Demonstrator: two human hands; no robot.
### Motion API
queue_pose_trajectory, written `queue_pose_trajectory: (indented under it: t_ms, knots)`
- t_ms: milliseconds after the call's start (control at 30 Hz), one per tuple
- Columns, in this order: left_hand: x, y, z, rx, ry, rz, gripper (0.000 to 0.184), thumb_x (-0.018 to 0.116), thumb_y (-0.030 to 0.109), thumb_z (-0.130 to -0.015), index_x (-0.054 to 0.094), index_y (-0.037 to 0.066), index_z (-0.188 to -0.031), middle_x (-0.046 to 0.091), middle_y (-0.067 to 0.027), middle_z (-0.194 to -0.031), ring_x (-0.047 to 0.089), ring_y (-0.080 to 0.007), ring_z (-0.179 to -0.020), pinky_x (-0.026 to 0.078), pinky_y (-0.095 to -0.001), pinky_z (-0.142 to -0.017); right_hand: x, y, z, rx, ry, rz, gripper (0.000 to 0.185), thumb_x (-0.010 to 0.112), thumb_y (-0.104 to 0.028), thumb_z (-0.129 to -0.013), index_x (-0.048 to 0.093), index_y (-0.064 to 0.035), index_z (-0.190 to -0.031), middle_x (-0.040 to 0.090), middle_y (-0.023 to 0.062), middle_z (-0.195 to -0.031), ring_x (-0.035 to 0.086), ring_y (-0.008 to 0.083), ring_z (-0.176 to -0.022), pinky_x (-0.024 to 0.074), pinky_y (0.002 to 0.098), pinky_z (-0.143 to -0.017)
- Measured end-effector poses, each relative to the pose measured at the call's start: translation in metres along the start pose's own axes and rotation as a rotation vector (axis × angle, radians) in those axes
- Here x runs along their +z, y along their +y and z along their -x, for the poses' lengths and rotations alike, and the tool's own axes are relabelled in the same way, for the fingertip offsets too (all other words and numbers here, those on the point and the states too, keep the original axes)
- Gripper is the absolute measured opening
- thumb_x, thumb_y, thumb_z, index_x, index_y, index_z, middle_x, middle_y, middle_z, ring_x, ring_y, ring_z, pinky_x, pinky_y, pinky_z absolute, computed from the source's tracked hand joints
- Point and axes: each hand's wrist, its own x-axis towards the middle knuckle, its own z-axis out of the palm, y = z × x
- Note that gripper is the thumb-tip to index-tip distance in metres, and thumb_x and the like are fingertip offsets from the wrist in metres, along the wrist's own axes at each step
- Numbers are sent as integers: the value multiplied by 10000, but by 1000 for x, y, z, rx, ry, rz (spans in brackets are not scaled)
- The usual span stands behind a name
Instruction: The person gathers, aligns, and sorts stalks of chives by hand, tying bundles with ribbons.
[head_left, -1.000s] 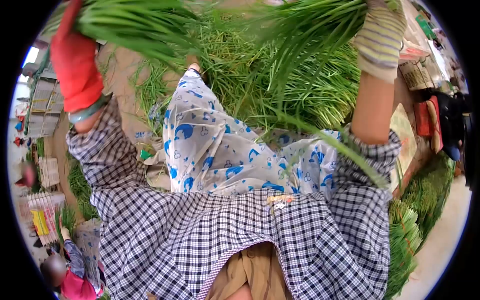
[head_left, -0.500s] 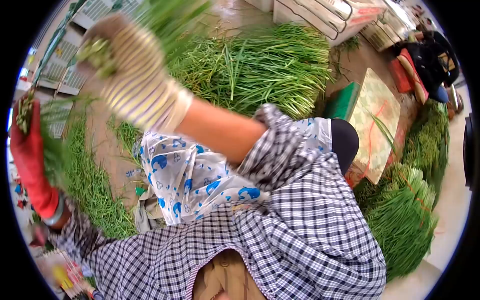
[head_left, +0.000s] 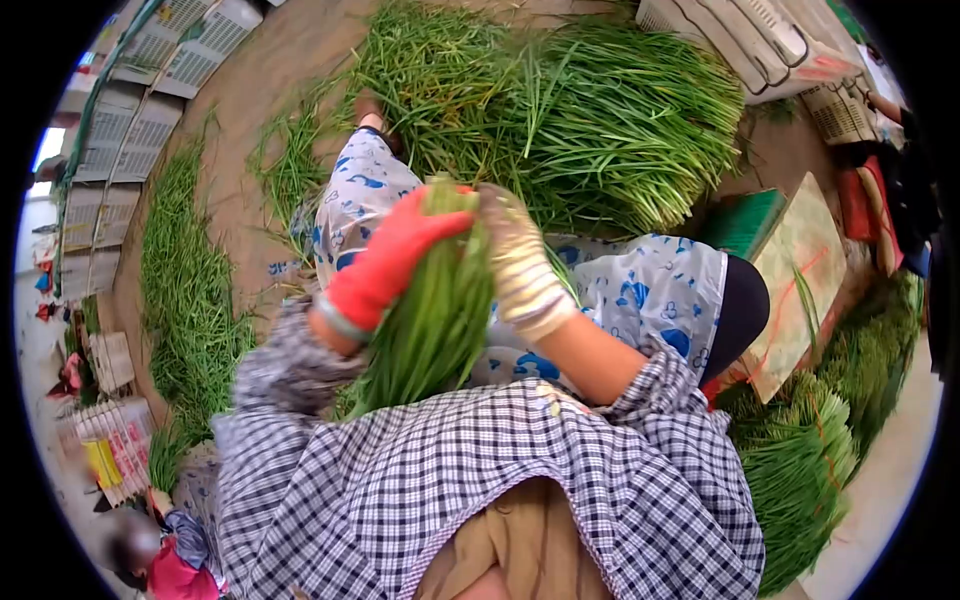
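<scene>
Apparently, left hand (head_left: 398, 258) is curled round a bunch of green stalks (head_left: 432, 318), leaves hanging below it. Right hand (head_left: 523, 268) sits alongside; can't tell whether it grips, fingertips being blurred. Judgement: hold firmly without crushing, stalk ends level. Lower leaf tips disappear behind checked shirt (head_left: 470, 430).

I see a bare brown floor (head_left: 240, 230) around the worker. Off to the worker's left, grey slatted crates (head_left: 105, 135) stand in a row, and past them a bright patch (head_left: 47, 160) glares, window or doorway, I can't tell. Ahead to the right sit pale bins (head_left: 740, 45). The light is soft and even.
</scene>
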Motion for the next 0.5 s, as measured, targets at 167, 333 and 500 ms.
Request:
queue_pose_trajectory:
  t_ms: [167, 333, 500]
  knots:
    - [26, -47, -18, -17, -189, 337, 690, 696, 272, -848, 381, -2, -1398, 523, -108, -1319, 508, -184, -1201, 399, -311, -1026, -34, -35, 27, 165, 133, -59, 409, 640, -7, -884, 526, -74, -1271, 654, 81, -1116, 655, 211, -951, 571, 347, -804]
    - [-26, -54, 41, -348, -710, 288, 970, 791, 359, -713, 294, -11, -1459, 477, -142, -1397, 478, -222, -1264, 346, -345, -1085, -23, -39, 32, 68, 87, -101, 361, 664, -3, -858, 568, -51, -1202, 674, 74, -1054, 667, 187, -913, 569, 334, -806]
    - [3, -85, 91, -469, -351, 911, 865, 780, 318, -707, 388, 8, -1413, 536, -175, -1331, 560, -295, -1178, 439, -409, -1028, -9, -68, -11, 130, -119, 440, 257, 707, -168, -831, 665, 5, -1016, 693, 104, -942, 647, 131, -797, 531, 252, -732]
